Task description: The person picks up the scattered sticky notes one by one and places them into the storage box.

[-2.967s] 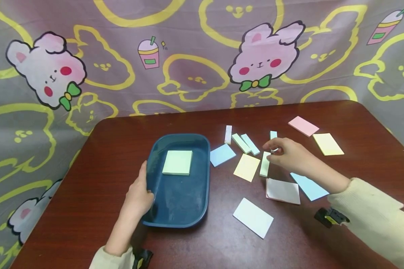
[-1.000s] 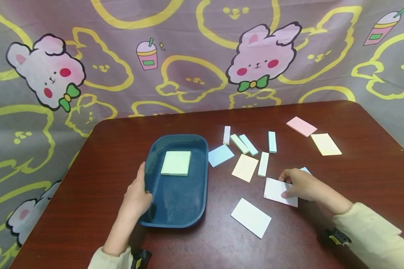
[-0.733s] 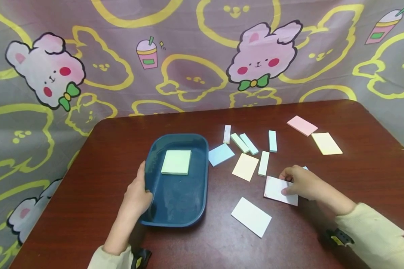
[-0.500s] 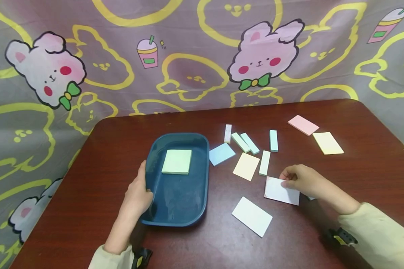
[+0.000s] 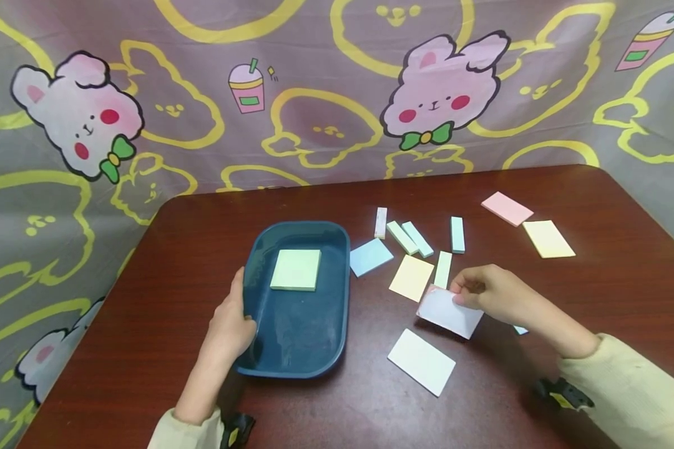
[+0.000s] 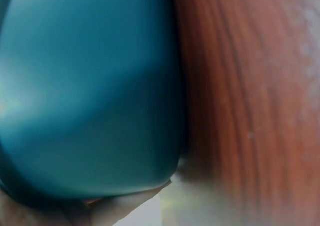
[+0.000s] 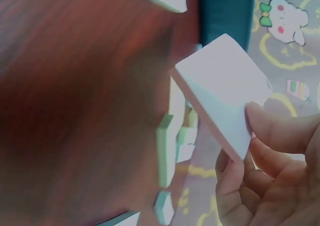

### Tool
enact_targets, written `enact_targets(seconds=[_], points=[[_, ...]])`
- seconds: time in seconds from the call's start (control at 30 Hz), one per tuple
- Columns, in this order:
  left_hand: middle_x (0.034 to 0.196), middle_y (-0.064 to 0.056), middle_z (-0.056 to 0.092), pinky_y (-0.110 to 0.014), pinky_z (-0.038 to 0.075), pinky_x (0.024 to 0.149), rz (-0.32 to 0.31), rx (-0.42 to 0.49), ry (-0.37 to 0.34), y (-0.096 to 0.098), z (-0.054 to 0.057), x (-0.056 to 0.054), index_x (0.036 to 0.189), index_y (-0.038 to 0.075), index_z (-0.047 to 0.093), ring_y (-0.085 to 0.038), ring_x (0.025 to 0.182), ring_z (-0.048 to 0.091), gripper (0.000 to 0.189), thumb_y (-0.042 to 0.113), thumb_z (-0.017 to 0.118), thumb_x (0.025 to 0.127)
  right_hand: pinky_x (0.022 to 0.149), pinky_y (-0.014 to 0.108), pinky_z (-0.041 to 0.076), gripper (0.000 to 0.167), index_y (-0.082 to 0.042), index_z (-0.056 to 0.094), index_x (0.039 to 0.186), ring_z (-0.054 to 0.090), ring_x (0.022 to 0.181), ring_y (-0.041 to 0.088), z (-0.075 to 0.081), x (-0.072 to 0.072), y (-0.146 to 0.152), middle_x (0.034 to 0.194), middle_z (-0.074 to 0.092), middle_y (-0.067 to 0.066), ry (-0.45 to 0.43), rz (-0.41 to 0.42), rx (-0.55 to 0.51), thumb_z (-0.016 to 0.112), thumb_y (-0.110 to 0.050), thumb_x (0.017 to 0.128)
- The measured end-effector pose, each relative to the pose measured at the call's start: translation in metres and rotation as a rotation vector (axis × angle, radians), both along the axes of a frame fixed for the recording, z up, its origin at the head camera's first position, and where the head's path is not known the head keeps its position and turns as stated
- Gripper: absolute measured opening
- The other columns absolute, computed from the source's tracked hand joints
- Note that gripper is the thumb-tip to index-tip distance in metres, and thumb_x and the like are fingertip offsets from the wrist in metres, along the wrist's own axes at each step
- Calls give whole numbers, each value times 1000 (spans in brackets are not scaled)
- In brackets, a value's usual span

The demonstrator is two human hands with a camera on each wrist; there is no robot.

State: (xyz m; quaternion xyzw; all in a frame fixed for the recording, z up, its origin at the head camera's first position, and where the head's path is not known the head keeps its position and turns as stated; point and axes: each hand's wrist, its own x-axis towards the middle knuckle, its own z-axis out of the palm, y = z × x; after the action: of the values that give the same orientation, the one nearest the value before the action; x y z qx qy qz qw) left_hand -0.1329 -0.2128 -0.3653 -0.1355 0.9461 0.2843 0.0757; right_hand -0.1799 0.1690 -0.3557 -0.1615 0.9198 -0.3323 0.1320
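Observation:
My right hand (image 5: 500, 296) pinches a white sticky note pad (image 5: 449, 312) by its far right corner, thumb on top. The pad is tilted and raised off the table; its pinkish edge shows in the right wrist view, where thumb and fingers (image 7: 272, 131) clasp one corner. My left hand (image 5: 231, 327) grips the left side of a dark blue plastic tray (image 5: 297, 349), thumb at the rim. Inside the tray lies a pale green sticky note pad (image 5: 296, 270). The tray's smooth side (image 6: 90, 85) fills much of the left wrist view, hiding most of that hand.
Beside the tray lie a blue pad (image 5: 371, 257), a cream pad (image 5: 412, 277) and several narrow note strips (image 5: 442, 269). Another white pad (image 5: 421, 362) is nearer me. A pink pad (image 5: 507, 208) and a yellow pad (image 5: 549, 239) lie far right. My right forearm covers most of a light blue pad (image 5: 520, 330).
My right hand went from the narrow strips to the white pad, took hold of it, then lifted and carried it leftward. The left hand and tray stayed put.

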Motion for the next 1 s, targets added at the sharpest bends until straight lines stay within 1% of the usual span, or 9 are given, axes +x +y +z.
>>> enact_targets(seconds=[0.13,0.27,0.43,0.57,0.63,0.7,0.83,0.93,1.0], points=[[143,-34,36,-32,35,53,0,4,-1,0,0,1,153,6,5,-27,62,48,82,-8,45,83,60,25,40,7,-4,66,89,51,73,15,11,1,-13,78,62,3,-8,-24,-52,66,-9,85],[143,-34,36,-32,36,53,3,4,2,0,0,1,153,6,5,-27,63,50,82,-8,46,84,58,26,42,9,-2,65,92,52,72,16,22,2,-29,81,63,6,-12,-24,-104,65,-9,86],[143,-34,36,-31,37,53,5,5,-1,0,-1,1,153,6,5,-26,62,50,82,-8,46,84,56,26,41,10,-3,65,93,50,70,15,33,4,-51,82,60,7,-15,4,-147,65,-10,86],[143,-34,36,-31,37,53,5,12,-4,0,-1,2,153,6,4,-26,61,49,82,-8,46,84,58,27,43,9,-2,65,92,53,70,15,41,3,-69,82,62,8,-7,44,-195,66,-9,86],[143,-34,36,-32,37,54,4,9,-1,0,-1,2,153,6,5,-27,64,51,82,-7,46,84,57,27,44,10,0,65,92,55,68,15,44,3,-78,83,63,11,-4,66,-220,66,-8,86],[143,-34,36,-32,38,55,4,7,4,0,-1,2,153,6,5,-28,67,52,81,-8,46,84,59,27,45,11,2,65,93,55,69,15,48,3,-88,83,63,13,-3,81,-229,67,-6,85],[144,-34,35,-32,37,54,6,10,4,-1,-1,2,153,6,5,-27,64,51,82,-8,46,84,63,25,46,17,3,66,99,57,72,17,53,2,-108,85,65,15,-8,104,-227,68,-5,84],[144,-33,35,-31,36,53,6,20,-2,-1,-1,1,153,6,4,-26,60,49,82,-7,45,84,64,23,47,21,4,68,104,59,74,19,53,1,-121,89,68,16,-1,112,-211,67,-4,84],[144,-34,35,-31,37,53,3,19,0,-1,-1,1,153,6,4,-27,62,50,82,-7,46,84,62,22,46,21,4,69,104,59,72,18,52,-1,-129,89,69,16,10,112,-194,66,-3,85]])
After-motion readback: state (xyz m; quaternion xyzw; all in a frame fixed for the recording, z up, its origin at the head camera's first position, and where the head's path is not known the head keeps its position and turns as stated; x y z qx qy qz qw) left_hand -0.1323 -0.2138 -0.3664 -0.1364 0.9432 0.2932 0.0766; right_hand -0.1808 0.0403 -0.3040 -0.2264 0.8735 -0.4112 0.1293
